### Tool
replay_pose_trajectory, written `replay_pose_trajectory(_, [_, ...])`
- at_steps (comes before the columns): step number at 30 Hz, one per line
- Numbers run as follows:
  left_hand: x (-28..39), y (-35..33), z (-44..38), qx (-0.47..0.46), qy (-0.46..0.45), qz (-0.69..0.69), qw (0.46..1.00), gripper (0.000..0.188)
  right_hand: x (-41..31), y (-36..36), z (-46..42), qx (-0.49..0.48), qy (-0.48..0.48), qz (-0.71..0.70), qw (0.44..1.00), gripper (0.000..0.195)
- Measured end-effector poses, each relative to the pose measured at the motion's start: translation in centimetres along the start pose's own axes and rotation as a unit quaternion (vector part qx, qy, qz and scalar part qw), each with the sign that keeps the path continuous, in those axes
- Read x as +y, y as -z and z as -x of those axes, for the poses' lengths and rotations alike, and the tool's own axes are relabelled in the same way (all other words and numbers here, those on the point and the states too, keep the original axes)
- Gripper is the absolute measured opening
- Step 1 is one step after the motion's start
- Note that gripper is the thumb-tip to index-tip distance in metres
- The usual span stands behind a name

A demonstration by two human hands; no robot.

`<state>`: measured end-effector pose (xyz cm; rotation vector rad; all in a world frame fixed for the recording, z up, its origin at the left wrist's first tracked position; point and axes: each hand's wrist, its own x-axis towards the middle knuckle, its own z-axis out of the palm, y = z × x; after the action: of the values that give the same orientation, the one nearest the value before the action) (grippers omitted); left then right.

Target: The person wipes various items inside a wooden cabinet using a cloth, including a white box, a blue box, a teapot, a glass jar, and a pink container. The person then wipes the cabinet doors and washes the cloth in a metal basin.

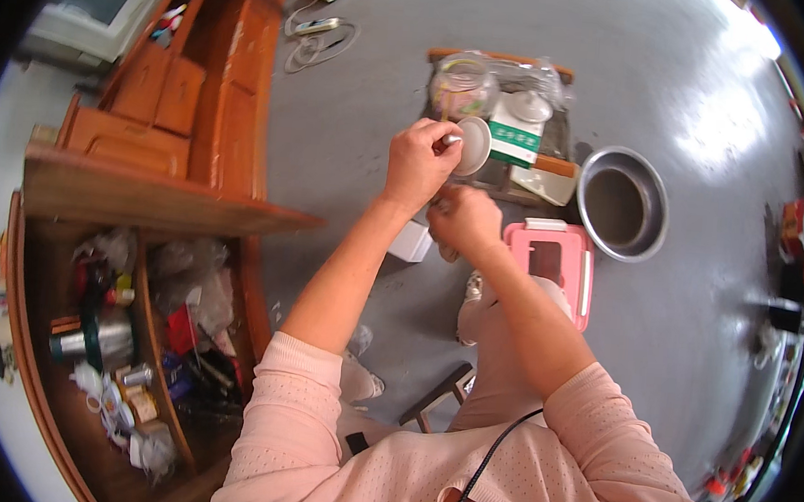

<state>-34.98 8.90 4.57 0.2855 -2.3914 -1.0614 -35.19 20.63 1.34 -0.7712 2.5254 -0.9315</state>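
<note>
My left hand (pixel 422 158) grips a small round white dish or lid (pixel 476 146), tilted with its hollow side in view. A silvery end shows between the thumb and fingers. Just below and to the right, my right hand (pixel 471 217) is curled with its back toward me; blur and the fingers hide whether it holds anything. Beyond the hands is a low wooden stand (pixel 503 57). On it are a clear rounded jar (pixel 463 91), a green and white box bearing writing (pixel 515 136), and a white knobbed lid (pixel 529 107) on that box.
A steel basin of murky water (pixel 615 206) stands at the right, beside a pink lidded container (pixel 549 251). A small white box (pixel 411 242) is below my hands. At left, an open wooden cabinet (pixel 140 289) holds a thermos and bags. A cable (pixel 318 49) lies farther off.
</note>
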Motion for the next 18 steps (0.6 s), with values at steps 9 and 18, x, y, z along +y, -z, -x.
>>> replay_pose_trajectory(9, [-0.7,15.5,12.6,0.1,0.095,-0.068,0.988,0.011,-2.5,-4.3,-0.8,-0.061,-0.087,-0.485,0.868,0.038])
replay_pose_trajectory(18, [-8.3,33.2,24.5,0.189,0.2,-0.265,0.924,0.014,-6.3,-8.5,0.4,-0.125,-0.045,-0.387,0.913,0.033])
